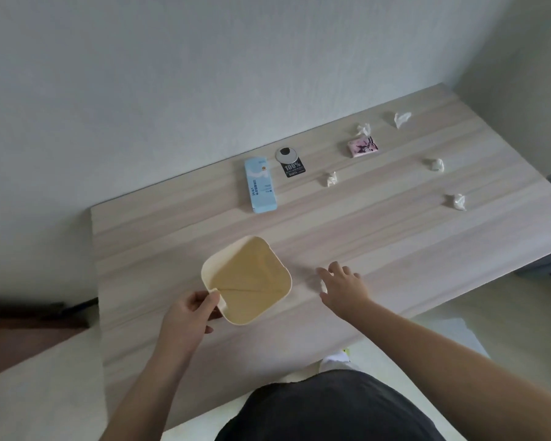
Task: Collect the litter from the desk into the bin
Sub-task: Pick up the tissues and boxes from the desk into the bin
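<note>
Five crumpled tissues [331,178] lie scattered toward the desk's [395,249] far right corner, well apart, with bare wood between them. A sixth white scrap [323,286] sits under the right hand [344,289], whose fingers spread wide just above it. Near the desk's front left edge stands the cream bin [247,280], empty, its mouth tipped toward the viewer. The left hand [190,313] pinches the bin's near rim. A blue box [261,184] lies by the back edge, long axis running front to back.
</note>
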A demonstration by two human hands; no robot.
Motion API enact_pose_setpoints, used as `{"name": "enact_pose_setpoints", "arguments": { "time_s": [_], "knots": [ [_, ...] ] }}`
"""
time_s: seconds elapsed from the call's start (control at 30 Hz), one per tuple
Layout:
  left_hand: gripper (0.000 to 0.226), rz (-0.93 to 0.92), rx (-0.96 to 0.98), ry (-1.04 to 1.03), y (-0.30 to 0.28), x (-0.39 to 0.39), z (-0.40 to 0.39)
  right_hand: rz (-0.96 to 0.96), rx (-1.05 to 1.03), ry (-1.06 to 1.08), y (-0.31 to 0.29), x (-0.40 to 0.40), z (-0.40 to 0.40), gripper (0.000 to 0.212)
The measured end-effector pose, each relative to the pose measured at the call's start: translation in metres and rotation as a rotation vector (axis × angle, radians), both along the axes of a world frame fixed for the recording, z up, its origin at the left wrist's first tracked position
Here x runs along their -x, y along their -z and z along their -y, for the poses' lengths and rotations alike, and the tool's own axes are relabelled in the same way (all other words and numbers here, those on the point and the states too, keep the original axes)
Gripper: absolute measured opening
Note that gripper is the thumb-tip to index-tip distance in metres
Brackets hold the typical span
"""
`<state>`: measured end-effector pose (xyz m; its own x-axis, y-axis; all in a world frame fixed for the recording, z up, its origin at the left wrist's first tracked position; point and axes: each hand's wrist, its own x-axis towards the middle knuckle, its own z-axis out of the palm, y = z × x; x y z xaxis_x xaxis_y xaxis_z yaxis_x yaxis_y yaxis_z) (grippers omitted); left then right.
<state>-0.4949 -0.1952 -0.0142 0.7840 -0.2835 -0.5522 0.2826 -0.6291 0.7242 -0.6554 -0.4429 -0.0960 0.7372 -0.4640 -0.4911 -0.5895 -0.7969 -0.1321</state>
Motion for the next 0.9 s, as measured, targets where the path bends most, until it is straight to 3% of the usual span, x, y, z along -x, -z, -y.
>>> {"name": "enact_pose_setpoints", "arguments": {
  "time_s": [0.27, 0.4, 0.63, 0.77, 0.9],
  "knots": [
    [0.019, -0.009, -0.052, -0.119, -0.002, 0.03, 0.035, 0.067, -0.051, -0.145, 0.023, 0.003, 0.027, 0.041],
    [0.018, 0.001, -0.059, -0.143, -0.006, 0.039, 0.05, 0.153, -0.207, 0.029, 0.02, 0.002, 0.054, 0.032],
    [0.009, 0.046, -0.051, -0.147, -0.01, 0.048, 0.066, 0.744, -0.342, 0.163, -0.039, -0.02, 0.08, 0.025],
    [0.011, 0.019, -0.021, -0.159, -0.007, 0.044, 0.065, 0.948, -0.315, 0.03, -0.09, -0.037, 0.055, 0.022],
    [0.011, 0.025, -0.014, -0.126, -0.01, 0.035, 0.062, 0.85, -0.353, -0.19, -0.11, -0.049, 0.021, 0.022]
  ]
}}
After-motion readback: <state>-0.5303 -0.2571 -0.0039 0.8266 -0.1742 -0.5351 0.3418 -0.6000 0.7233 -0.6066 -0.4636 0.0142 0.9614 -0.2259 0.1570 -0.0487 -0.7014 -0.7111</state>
